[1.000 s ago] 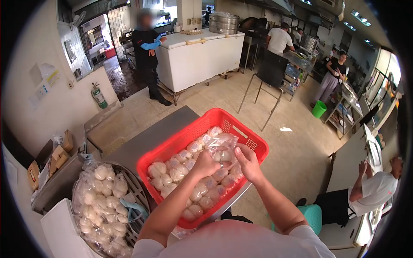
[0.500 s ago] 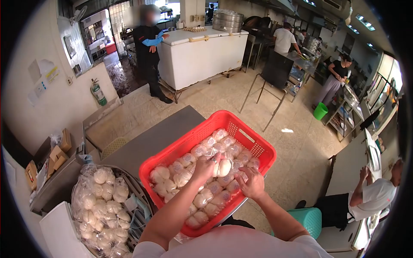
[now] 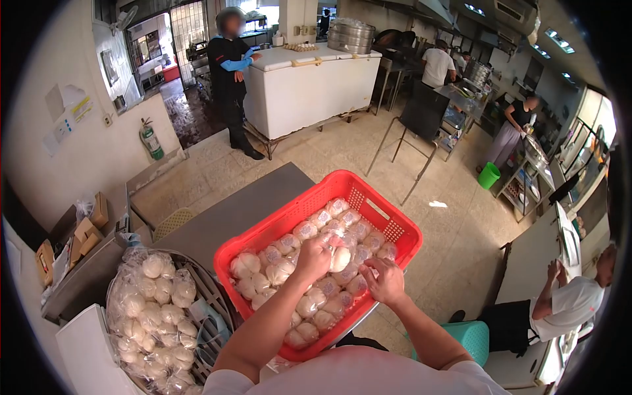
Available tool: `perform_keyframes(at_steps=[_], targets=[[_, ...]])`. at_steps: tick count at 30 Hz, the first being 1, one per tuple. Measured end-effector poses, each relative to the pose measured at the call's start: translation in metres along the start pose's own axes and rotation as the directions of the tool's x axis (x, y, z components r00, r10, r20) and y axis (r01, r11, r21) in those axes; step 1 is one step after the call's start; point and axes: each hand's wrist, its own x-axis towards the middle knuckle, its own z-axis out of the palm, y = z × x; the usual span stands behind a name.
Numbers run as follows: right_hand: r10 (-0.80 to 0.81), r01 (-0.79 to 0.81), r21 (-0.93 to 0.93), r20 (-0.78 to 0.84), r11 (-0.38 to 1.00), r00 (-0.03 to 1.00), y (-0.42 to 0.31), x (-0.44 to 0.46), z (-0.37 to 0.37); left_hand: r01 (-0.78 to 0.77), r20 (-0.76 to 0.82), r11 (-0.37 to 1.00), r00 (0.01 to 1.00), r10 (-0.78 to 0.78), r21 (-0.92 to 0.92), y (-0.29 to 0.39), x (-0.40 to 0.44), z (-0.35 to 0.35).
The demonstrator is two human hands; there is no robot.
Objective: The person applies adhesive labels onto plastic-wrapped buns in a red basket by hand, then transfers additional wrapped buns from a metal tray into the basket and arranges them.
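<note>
My left hand (image 3: 316, 257) is closed on the gathered top of a clear plastic bag of white buns (image 3: 340, 259), held above the other bags in a red plastic crate (image 3: 232, 258). My right hand (image 3: 384, 280) is just to the right, over the crate's right side, its fingers curled in and the thumb close to them. Whatever those fingers pinch, if anything, is too small to see. Rows of bagged buns (image 3: 306, 230), many with printed labels, fill the crate under both hands.
At the left, a large plastic-wrapped heap of buns (image 3: 153, 316) lies on a round slatted tray (image 3: 220, 289). The crate rests on a grey table (image 3: 263, 197). A teal plastic stool (image 3: 471, 339) and a person (image 3: 566, 306) are at the right. A white chest freezer (image 3: 309, 92) stands beyond.
My left hand has turned slightly, and the bag of buns in it shows less of its contents. The right hand's fingers have curled in a little. At the far right, a person by the shelves has turned.
</note>
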Motion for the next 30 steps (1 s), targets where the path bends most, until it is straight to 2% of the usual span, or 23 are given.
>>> perform_keyframes(at_steps=[1,5,19,22,25,28,30], targets=[[0.007,-0.007,0.000,0.003,1.000,1.000,0.001,-0.001,0.001,-0.039,0.001,0.999,0.999,0.039,-0.004,-0.002,-0.001,-0.001],[0.023,-0.023,0.001,-0.001,1.000,1.000,0.000,0.000,0.001,0.063,0.013,0.996,0.998,-0.064,0.061,0.005,-0.002,0.000],[0.024,-0.024,-0.028,0.006,0.999,1.000,-0.002,-0.003,0.000,-0.123,0.029,0.961,0.992,0.119,0.249,-0.009,-0.003,-0.001],[0.020,-0.020,-0.029,-0.011,0.999,1.000,-0.002,0.000,-0.001,-0.109,0.046,0.947,0.994,0.100,0.302,-0.013,-0.002,-0.002],[0.042,-0.042,-0.043,-0.004,0.998,0.999,-0.004,0.001,-0.001,-0.116,0.026,0.953,0.993,0.113,0.281,-0.014,0.000,-0.001],[0.112,-0.107,-0.057,0.101,0.993,0.988,-0.001,0.003,0.000,-0.134,0.022,0.949,0.991,0.133,0.286,-0.012,0.001,-0.002],[0.162,-0.145,-0.104,0.190,0.984,0.968,0.001,0.009,0.001,-0.173,0.001,0.961,0.984,0.177,0.216,-0.009,0.000,0.000]])
